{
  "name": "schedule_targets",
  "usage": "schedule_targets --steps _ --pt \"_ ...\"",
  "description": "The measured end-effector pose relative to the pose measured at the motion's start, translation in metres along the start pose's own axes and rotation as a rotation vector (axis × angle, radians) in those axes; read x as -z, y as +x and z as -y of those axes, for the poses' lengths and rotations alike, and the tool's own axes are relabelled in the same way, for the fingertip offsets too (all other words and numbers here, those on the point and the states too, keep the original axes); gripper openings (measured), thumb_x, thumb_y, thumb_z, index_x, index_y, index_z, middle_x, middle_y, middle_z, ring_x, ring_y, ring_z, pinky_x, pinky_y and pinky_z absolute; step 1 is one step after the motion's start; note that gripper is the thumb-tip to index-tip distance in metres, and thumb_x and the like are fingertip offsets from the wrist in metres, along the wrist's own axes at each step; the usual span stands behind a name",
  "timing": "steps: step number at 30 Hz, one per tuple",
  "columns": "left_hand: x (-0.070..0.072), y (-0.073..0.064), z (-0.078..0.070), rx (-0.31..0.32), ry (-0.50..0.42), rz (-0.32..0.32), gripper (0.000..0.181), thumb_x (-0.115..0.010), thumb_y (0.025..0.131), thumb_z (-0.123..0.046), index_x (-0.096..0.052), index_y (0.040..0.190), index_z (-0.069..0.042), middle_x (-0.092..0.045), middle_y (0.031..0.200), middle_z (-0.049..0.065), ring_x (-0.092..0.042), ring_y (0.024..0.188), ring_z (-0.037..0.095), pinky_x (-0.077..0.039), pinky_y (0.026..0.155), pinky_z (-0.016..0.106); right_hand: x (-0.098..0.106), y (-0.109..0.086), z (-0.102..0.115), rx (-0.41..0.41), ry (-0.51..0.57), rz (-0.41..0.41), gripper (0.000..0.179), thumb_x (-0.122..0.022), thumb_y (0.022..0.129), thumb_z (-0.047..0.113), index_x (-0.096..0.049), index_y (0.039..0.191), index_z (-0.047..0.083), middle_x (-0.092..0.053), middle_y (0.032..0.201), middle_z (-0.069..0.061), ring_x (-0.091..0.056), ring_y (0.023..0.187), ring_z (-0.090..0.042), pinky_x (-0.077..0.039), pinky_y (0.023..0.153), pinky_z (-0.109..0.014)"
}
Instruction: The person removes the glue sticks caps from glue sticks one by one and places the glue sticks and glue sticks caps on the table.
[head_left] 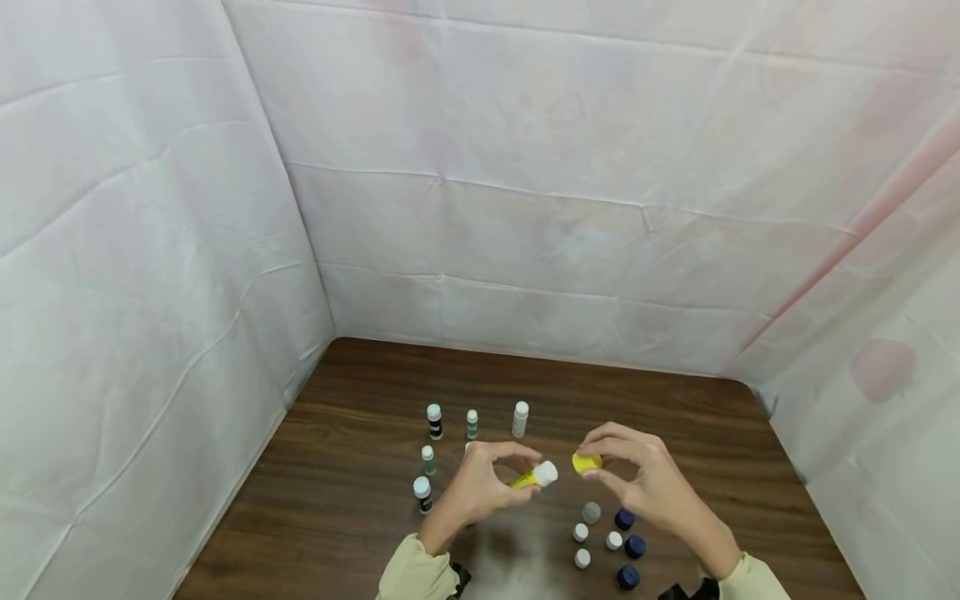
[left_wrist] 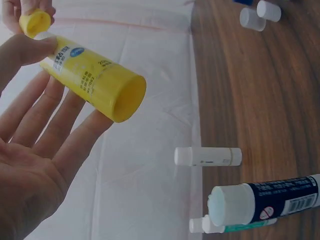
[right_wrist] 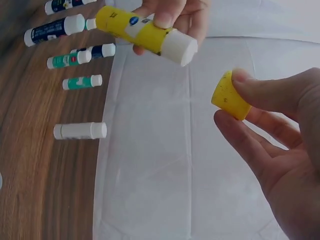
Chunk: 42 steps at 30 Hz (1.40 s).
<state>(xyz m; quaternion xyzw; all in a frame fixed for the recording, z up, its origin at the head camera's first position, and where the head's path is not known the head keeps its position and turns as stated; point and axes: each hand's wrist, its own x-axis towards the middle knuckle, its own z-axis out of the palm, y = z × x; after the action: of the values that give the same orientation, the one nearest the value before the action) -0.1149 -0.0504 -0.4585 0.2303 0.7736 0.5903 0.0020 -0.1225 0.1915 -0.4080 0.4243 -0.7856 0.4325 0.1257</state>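
Above the table, my left hand (head_left: 483,483) pinches a yellow glue stick (left_wrist: 92,77) between thumb and fingers, its white end (right_wrist: 179,47) uncovered and tilted toward the right hand. My right hand (head_left: 637,471) holds a yellow cap (right_wrist: 231,96) by thumb and fingertips, a short gap away from that white end. Behind the left hand stand other uncapped glue sticks: a white one (head_left: 521,421), green ones such as the small glue stick (head_left: 472,427), and dark-labelled ones such as the glue stick (head_left: 422,496) at the left. The left hand hides part of this group in the head view.
On the dark wooden table (head_left: 360,533), loose caps lie below the right hand: several white caps (head_left: 614,541), several dark blue caps (head_left: 635,547) and a translucent cap (head_left: 591,512). Pale cloth (head_left: 525,250) hangs at the back and both sides of the table.
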Motion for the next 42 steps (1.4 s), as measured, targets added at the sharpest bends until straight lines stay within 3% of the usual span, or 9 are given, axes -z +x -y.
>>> schedule_targets --steps 7,10,14,21,26,34,42 --pt "-0.003 0.006 -0.023 -0.025 -0.031 -0.061 0.034 -0.073 0.072 0.009 -0.067 0.105 0.002 -0.069 0.092 0.018 -0.067 0.083 0.033 -0.057 0.067 0.032 0.007 0.006 0.013 -0.018 -0.047 -0.002 0.037 -0.080 0.064 -0.010 -0.070 0.094 0.010 -0.064 0.092 -0.006 -0.063 0.075 -0.016 -0.054 0.061 -0.026" --pt "-0.006 0.009 -0.027 -0.025 -0.050 -0.106 0.034 -0.072 0.072 0.011 -0.065 0.104 0.005 -0.067 0.092 0.021 -0.066 0.083 0.037 -0.057 0.069 0.038 0.010 0.010 0.021 -0.025 -0.050 -0.020 0.038 -0.079 0.062 -0.013 -0.070 0.092 0.009 -0.063 0.090 -0.007 -0.062 0.072 -0.018 -0.054 0.059 -0.027" --pt "-0.014 0.014 -0.012 -0.063 -0.041 -0.187 0.033 -0.072 0.070 0.011 -0.066 0.102 0.006 -0.066 0.090 0.020 -0.067 0.079 0.034 -0.057 0.067 0.041 0.009 0.004 0.008 -0.048 -0.069 -0.040 0.038 -0.080 0.063 -0.012 -0.070 0.093 0.010 -0.063 0.091 -0.007 -0.062 0.072 -0.018 -0.054 0.058 -0.028" --pt "-0.024 0.022 0.022 -0.032 0.045 -0.303 0.036 -0.075 0.066 0.004 -0.070 0.098 -0.010 -0.065 0.087 0.002 -0.065 0.083 0.020 -0.057 0.061 0.031 0.003 -0.017 -0.031 -0.120 -0.093 -0.051 0.036 -0.082 0.067 -0.001 -0.071 0.096 0.018 -0.063 0.095 0.000 -0.062 0.075 -0.012 -0.055 0.059 -0.031" --pt "-0.027 0.026 0.028 -0.010 0.063 -0.349 0.035 -0.074 0.064 0.002 -0.070 0.097 -0.010 -0.062 0.085 0.001 -0.063 0.083 0.017 -0.056 0.059 0.029 0.000 -0.027 -0.044 -0.176 -0.108 -0.049 0.036 -0.082 0.067 -0.001 -0.071 0.095 0.020 -0.063 0.094 0.001 -0.061 0.075 -0.011 -0.054 0.059 -0.029" --pt "-0.033 0.034 0.036 0.064 0.067 -0.421 0.034 -0.073 0.065 -0.001 -0.070 0.097 -0.012 -0.063 0.085 0.001 -0.065 0.082 0.022 -0.056 0.063 0.031 -0.010 -0.040 -0.068 -0.230 -0.128 -0.039 0.037 -0.079 0.064 -0.011 -0.071 0.093 0.011 -0.062 0.091 -0.003 -0.062 0.073 -0.016 -0.054 0.056 -0.024" --pt "-0.044 0.043 0.052 0.123 -0.040 -0.479 0.033 -0.074 0.064 0.005 -0.070 0.095 -0.006 -0.065 0.083 0.004 -0.065 0.079 0.020 -0.055 0.071 0.046 -0.024 -0.064 -0.096 -0.406 -0.197 -0.008 0.031 -0.076 0.065 -0.013 -0.070 0.089 0.006 -0.062 0.088 -0.001 -0.054 0.064 -0.005 -0.049 0.053 -0.022"
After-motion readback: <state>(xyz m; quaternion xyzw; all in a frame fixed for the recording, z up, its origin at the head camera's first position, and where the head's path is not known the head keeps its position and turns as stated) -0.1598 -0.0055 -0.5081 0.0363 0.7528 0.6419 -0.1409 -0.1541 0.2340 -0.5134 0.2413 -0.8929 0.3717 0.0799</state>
